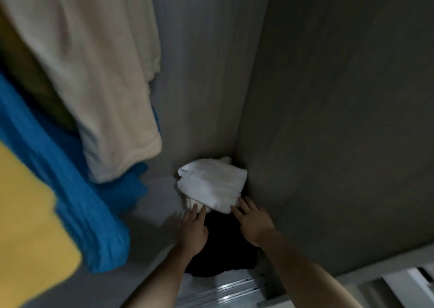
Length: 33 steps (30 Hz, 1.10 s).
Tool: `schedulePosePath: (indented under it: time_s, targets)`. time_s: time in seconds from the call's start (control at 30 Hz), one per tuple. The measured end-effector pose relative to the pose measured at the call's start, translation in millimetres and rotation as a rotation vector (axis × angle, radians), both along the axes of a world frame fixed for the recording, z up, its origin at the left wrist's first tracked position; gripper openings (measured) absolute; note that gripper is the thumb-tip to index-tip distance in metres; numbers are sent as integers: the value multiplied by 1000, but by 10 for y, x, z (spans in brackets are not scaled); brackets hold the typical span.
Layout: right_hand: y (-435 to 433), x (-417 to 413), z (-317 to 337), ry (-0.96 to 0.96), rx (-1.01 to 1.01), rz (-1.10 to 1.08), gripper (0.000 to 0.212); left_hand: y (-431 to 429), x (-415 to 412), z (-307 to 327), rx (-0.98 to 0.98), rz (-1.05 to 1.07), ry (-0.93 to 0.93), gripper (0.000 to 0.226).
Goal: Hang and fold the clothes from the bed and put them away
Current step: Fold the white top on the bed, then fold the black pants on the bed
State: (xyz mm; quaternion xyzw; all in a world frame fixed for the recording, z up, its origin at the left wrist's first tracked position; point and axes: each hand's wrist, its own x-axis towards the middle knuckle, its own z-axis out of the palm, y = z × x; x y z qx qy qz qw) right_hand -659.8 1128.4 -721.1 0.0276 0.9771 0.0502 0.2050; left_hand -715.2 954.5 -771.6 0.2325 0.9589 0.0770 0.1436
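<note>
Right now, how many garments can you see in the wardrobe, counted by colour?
Cream, hanging: 1
Blue, hanging: 1
Yellow, hanging: 1
White, folded: 1
Black, folded: 1
Total: 5

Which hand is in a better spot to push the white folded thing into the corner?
Probably the right hand. It lies flat at the white folded cloth on the side nearest the corner wall. The left hand only reaches the cloth's outer edge with its fingers.
</note>
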Motion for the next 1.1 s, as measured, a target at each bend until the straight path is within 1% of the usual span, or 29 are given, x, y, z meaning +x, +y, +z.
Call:
schedulePosePath:
  time_s: [0.13, 0.2, 0.33, 0.37, 0.43, 0.5, 0.57, 0.63, 0.73, 0.77, 0.83, 0.87, 0.9, 0.93, 0.97, 1.0, 1.03, 1.1]
  targets:
    - [-65, 328, 982, 77, -34, -48, 60, 32, 248, 896, 73, 2, -80, 61]
    - [-120, 543, 1481, 95, -51, -72, 60, 21, 413, 1357, 99, 2, -90, 61]
    - [-215, 1034, 2409, 2, -85, -157, 61, -9, 800, 2332, 155, -13, -125, 60]
    - [-235, 1147, 2575, -7, -80, -167, 61, -23, 879, 2537, 175, -23, -137, 59]
    - [-245, 1378, 2915, 84, -95, -135, 62, -66, 1014, 2967, 198, -69, -174, 58]
    - [-216, 1612, 3102, 113, -27, -163, 64, -130, 1090, 3276, 230, -105, -189, 56]
    - [-272, 1838, 3333, 125, -14, -215, 65, -198, 1133, 3561, 234, -164, -164, 55]
    - [-319, 2051, 3666, 131, -22, -239, 62, -220, 1157, 3780, 237, -225, -133, 54]
    - [-271, 2431, 3981, 257, 54, -327, 58, -123, 1239, 4098, 285, -315, -89, 53]
    - [-242, 2565, 4109, 261, 49, -341, 57, -46, 1293, 4197, 310, -357, -65, 52]
    - [-180, 2925, 4310, 254, 133, -437, 51, 164, 1475, 4406, 364, -467, -30, 48]
    - [-113, 3114, 4346, 281, 167, -498, 45, 280, 1581, 4518, 412, -521, -10, 43]
    - [-93, 3306, 4462, 281, 181, -523, 45, 415, 1712, 4622, 483, -594, 25, 38]
    - [-124, 3479, 4641, 270, 157, -561, 49, 548, 1863, 4727, 570, -680, 73, 33]
    - [-109, 3731, 4767, 273, 143, -625, 53, 686, 2062, 4864, 632, -767, 66, 33]
    - [-83, 3966, 4857, 335, 176, -670, 55, 807, 2239, 4969, 650, -852, 58, 35]
    - [-46, 4206, 4922, 352, 237, -685, 57, 911, 2411, 5060, 667, -910, 71, 37]
    - [-34, 4788, 5055, 336, 234, -835, 62, 1135, 2907, 5247, 697, -1026, 97, 40]
